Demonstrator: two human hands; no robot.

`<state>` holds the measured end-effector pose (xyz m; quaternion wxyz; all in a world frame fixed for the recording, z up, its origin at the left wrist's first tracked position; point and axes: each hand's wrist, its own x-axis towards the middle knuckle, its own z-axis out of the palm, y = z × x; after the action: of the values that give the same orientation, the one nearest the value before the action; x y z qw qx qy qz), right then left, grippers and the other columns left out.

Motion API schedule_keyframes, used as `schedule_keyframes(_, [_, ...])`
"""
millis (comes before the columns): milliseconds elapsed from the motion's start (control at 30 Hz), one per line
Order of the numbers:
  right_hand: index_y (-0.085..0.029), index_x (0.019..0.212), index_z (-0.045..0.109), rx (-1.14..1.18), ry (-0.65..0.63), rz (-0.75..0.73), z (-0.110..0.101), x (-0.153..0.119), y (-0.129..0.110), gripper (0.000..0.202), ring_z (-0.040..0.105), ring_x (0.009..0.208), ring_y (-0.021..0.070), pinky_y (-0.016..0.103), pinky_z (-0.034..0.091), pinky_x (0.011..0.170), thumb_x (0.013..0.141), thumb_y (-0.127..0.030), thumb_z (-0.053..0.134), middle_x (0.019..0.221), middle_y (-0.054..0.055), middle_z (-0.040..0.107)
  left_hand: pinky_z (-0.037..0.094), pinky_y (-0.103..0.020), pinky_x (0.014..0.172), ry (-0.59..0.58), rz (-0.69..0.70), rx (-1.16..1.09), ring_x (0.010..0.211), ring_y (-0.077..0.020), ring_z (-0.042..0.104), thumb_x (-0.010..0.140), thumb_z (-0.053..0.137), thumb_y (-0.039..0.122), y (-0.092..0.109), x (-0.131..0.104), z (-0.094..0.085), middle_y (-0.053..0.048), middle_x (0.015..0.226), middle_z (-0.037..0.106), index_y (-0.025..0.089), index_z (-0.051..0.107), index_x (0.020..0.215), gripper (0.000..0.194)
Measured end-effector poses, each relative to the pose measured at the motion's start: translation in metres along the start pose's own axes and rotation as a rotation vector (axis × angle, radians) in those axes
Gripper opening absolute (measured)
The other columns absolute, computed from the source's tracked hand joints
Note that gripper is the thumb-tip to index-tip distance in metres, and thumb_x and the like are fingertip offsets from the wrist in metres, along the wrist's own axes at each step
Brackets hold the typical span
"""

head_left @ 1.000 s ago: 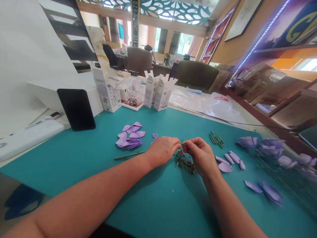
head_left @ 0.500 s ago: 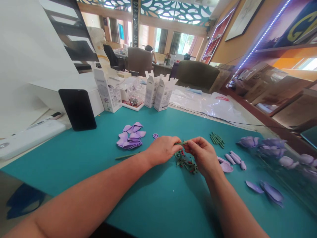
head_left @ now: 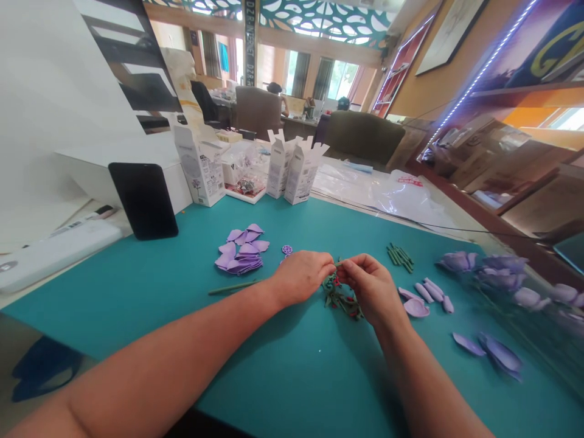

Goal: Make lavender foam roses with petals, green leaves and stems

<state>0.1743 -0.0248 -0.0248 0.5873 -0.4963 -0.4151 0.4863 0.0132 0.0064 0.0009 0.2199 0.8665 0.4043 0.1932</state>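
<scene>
My left hand (head_left: 305, 275) and my right hand (head_left: 368, 283) meet at the middle of the teal mat (head_left: 283, 371). Between their fingertips is a thin green stem (head_left: 338, 264), pinched from both sides and mostly covered by the fingers. Just below lies a pile of green pieces with red bits (head_left: 343, 303). A longer green stem (head_left: 232, 288) rests beside my left forearm. Purple petals (head_left: 241, 258) are heaped to the left, near a small purple round part (head_left: 286, 249). Right of my right hand are short green stems (head_left: 400, 258) and lilac pieces (head_left: 416, 307).
A black upright tablet (head_left: 143, 202) stands at the left. White boxes (head_left: 301, 173) and a tray of small parts (head_left: 246, 193) line the back edge. Purple flowers (head_left: 502, 272) lie at the right, with loose purple petals (head_left: 500, 356) nearer. Chairs and people are beyond.
My hands have drawn slightly closer together, so less of the thin green stem shows between them. The longer stem by my left forearm has shifted slightly left.
</scene>
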Motion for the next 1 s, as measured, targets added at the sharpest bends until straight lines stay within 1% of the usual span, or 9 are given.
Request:
schedule_keyframes(267, [-0.019,0.066,0.061,-0.020,-0.014,-0.026,-0.001,0.001,0.002,0.025,0.058,0.056,0.0124,0.026,0.046,0.057,0.063,-0.037,0.077,0.059,0.000,0.065,0.035,-0.024,0.059,0.004,0.029,0.013,0.067,-0.0135,0.054,0.091,0.038,0.030,0.001,0.001,-0.001,0.000,0.070,0.062,0.019,0.063,0.080,0.029])
schedule_keyframes(500, [-0.019,0.066,0.061,-0.019,-0.004,-0.017,0.002,0.001,0.003,0.026,0.057,0.055,0.0117,0.025,0.045,0.056,0.062,-0.037,0.078,0.059,0.000,0.065,0.036,-0.024,0.059,-0.022,0.003,-0.013,0.068,-0.0137,0.055,0.090,0.039,0.029,0.000,0.002,-0.002,0.000,0.070,0.063,0.019,0.064,0.079,0.029])
schedule_keyframes(600, [-0.018,0.066,0.062,-0.008,0.005,0.008,0.000,0.002,0.000,0.027,0.059,0.057,0.0121,0.026,0.048,0.058,0.059,-0.038,0.080,0.060,0.000,0.066,0.038,-0.023,0.060,-0.063,-0.011,-0.091,0.071,-0.0144,0.058,0.088,0.042,0.032,-0.001,0.002,-0.006,0.000,0.076,0.066,0.020,0.065,0.086,0.026])
schedule_keyframes(700, [-0.018,0.064,0.062,0.026,0.073,0.013,-0.009,0.005,-0.006,0.030,0.060,0.057,0.0124,0.026,0.050,0.057,0.055,-0.038,0.082,0.061,0.000,0.066,0.040,-0.023,0.063,-0.086,-0.043,-0.121,0.077,-0.0159,0.060,0.083,0.050,0.036,-0.003,0.002,-0.011,-0.001,0.087,0.067,0.021,0.062,0.102,0.027])
schedule_keyframes(767, [-0.019,0.065,0.062,0.055,0.123,0.006,-0.017,0.008,-0.010,0.031,0.060,0.056,0.0121,0.024,0.050,0.054,0.053,-0.037,0.084,0.060,0.000,0.065,0.040,-0.023,0.063,-0.094,-0.072,-0.104,0.076,-0.0160,0.060,0.081,0.052,0.034,-0.004,0.001,-0.014,-0.001,0.088,0.067,0.020,0.060,0.107,0.030])
schedule_keyframes(833, [-0.019,0.066,0.062,0.074,0.160,-0.014,-0.024,0.010,-0.013,0.031,0.060,0.055,0.0114,0.022,0.049,0.051,0.052,-0.036,0.084,0.060,-0.001,0.065,0.040,-0.023,0.060,-0.111,-0.096,-0.097,0.071,-0.0150,0.060,0.082,0.049,0.031,-0.003,0.001,-0.017,-0.001,0.082,0.067,0.020,0.061,0.102,0.026])
schedule_keyframes(900, [-0.020,0.068,0.062,0.090,0.187,-0.038,-0.028,0.011,-0.015,0.030,0.060,0.055,0.0106,0.021,0.049,0.050,0.054,-0.037,0.083,0.061,-0.002,0.065,0.039,-0.023,0.058,-0.135,-0.103,-0.110,0.065,-0.0139,0.058,0.084,0.043,0.028,-0.002,0.001,-0.018,0.000,0.074,0.066,0.019,0.063,0.090,0.023])
schedule_keyframes(1000, [-0.022,0.074,0.066,0.097,0.173,-0.025,-0.028,0.011,-0.016,0.031,0.061,0.056,0.0111,0.021,0.049,0.050,0.060,-0.046,0.078,0.063,-0.002,0.065,0.039,-0.022,0.057,-0.170,-0.100,-0.167,0.058,-0.0123,0.056,0.085,0.040,0.028,-0.001,0.002,-0.019,0.000,0.068,0.065,0.018,0.061,0.075,0.026])
